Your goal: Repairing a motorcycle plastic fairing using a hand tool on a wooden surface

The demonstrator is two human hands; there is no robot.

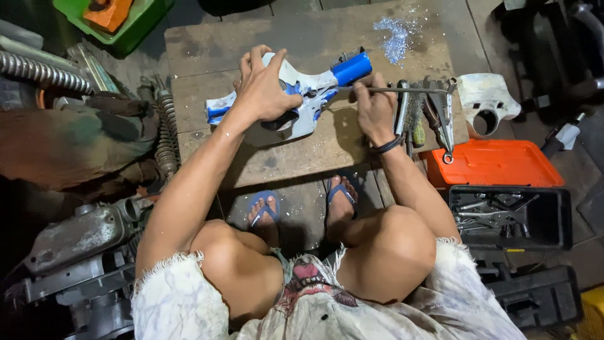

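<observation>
fingers [261,60] of the left hand [264,88] spread and press down over the blue and white plastic cover [302,101], pinning it flat on the wooden table [289,157] near the middle of the frame, slightly above centre. fingers of the right hand [374,107] are closed around a thin metal rod tool [409,90] that runs off to the right, its near end meeting the cover just below the blue cylindrical part [351,68].

to do this well, it seems wise to keep the left palm's weight straight down so the curved cover cannot rock, and to hold the rod level and close to the hand, since a long thin shaft can flex or slip off.

the cover is glossy moulded plastic, curved, with white panels scuffed through to blue. the table is rough, stained boards, with a patch of pale blue dust [396,31] in the upper right. metal pliers [443,116] and other hand tools lie just right of the right hand, beside a white plastic part with a round hole [487,101]. an orange case lid [494,164] and a black tray of wrenches [509,217] sit at the right; a coiled spring shock [165,129] and greasy engine parts [82,239] crowd the left.
</observation>
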